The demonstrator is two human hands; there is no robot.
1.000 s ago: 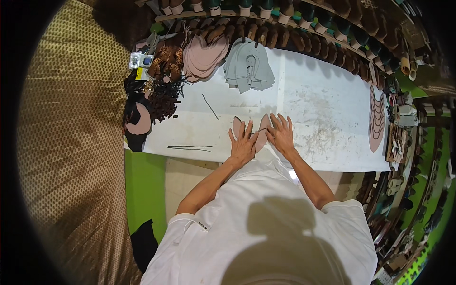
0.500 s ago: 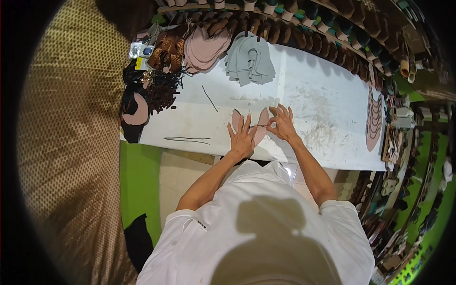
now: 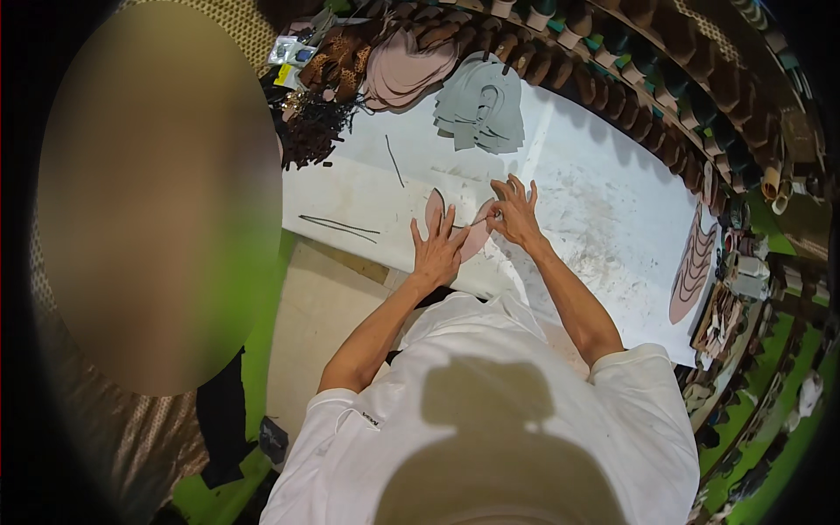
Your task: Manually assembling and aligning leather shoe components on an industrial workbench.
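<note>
A pink, curved U-shaped piece (image 3: 477,242) lies flat on the white table. My left hand (image 3: 435,255) rests on it with the fingers spread, pressing its middle and hiding part of it. My right hand (image 3: 520,219) is just above the piece's right arm. Its thumb and index finger pinch the end of a thin dark cord (image 3: 479,220), while the other fingers stick up. The cord runs from that pinch toward the fingertips of my left hand, crossing the pink piece.
Loose dark strips (image 3: 339,229) lie left of my hands. Behind are stacked grey pieces (image 3: 481,105), stacked pink pieces (image 3: 407,74) and a dark heap of small bits (image 3: 311,140). A pink piece with wavy dark strips (image 3: 691,267) sits far right. Shoe shelves (image 3: 612,61) line the back.
The view has tilted, and a large blurred patch now covers the left side. My right hand has lifted the pinched cord slightly; my left hand stays on the pink piece.
</note>
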